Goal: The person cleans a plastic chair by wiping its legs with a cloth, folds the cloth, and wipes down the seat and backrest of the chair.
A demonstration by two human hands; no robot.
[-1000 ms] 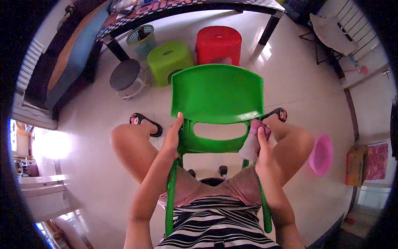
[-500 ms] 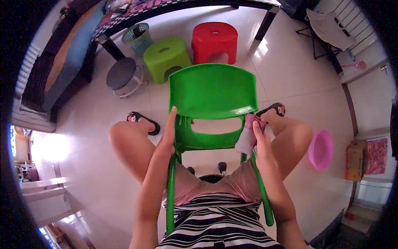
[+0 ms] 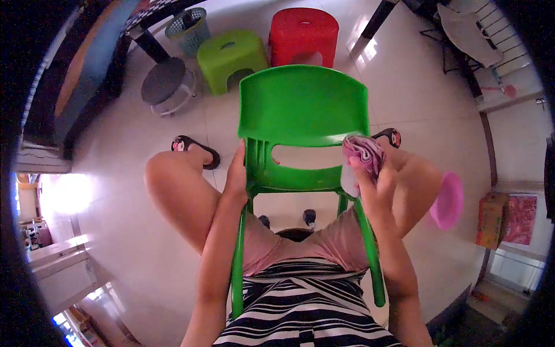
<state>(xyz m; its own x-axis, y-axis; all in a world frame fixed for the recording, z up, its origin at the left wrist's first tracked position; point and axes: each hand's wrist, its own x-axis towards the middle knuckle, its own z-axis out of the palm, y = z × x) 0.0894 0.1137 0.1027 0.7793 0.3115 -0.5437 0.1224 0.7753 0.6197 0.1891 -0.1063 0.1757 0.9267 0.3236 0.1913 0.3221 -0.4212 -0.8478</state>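
A small green plastic chair (image 3: 303, 107) is held between my knees, its slotted back facing up and its legs pointing toward my body. My left hand (image 3: 237, 176) grips the left edge of the chair, thumb along the side and the other fingers mostly hidden. In my right hand (image 3: 376, 182) is a folded pink and whitish cloth (image 3: 363, 151), closed in the fingers. The cloth is at the right side of the chair's back, close to the slot; whether it touches the plastic I cannot tell.
Beyond the chair stand a light green stool (image 3: 231, 55), a red stool (image 3: 303, 37), a grey round stool (image 3: 165, 81) and a teal basket (image 3: 188, 32). To the right are a pink basin (image 3: 448, 202) and a cardboard box (image 3: 493, 220) on the tiled floor (image 3: 139, 243).
My right hand has turned the cloth so its folded end faces up, and moved it slightly up. The chair sits higher in view; my left hand keeps its place on it.
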